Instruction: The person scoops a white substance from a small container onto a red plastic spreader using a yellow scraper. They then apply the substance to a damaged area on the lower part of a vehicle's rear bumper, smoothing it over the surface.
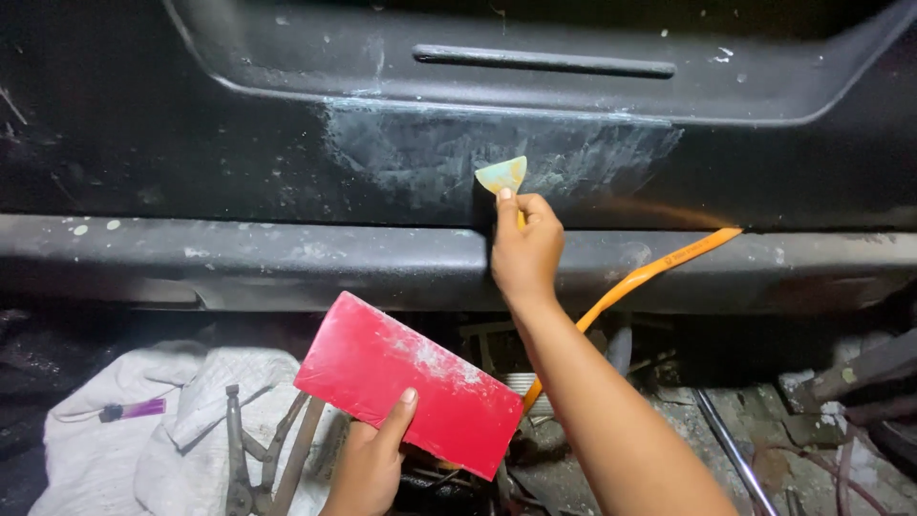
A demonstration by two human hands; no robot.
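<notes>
A dark, dusty car body panel (191, 143) fills the top of the head view, with one long recessed slot near its upper edge and one pale, smeared patch of filler (497, 153) at its middle. Below it runs a grey sill (287, 258) speckled with light spots. The ground beneath is cluttered and dim.

My right hand (525, 253) is closed around one small, pale yellow-green spreader (502, 175), thumb and fingers pinching its lower end, its blade pressed flat against the filler patch. My left hand (373, 459) grips one red rectangular board (406, 382) by its lower edge, thumb on top; the board is tilted and carries a whitish smear near its upper side.

One orange hose (650, 272) curves from the sill's right part down behind my right forearm. At the lower left, one white cloth (115, 440) lies on the ground with one small purple lighter (134, 411) on it, and rusty metal tools (258, 449) rest at its right edge.
</notes>
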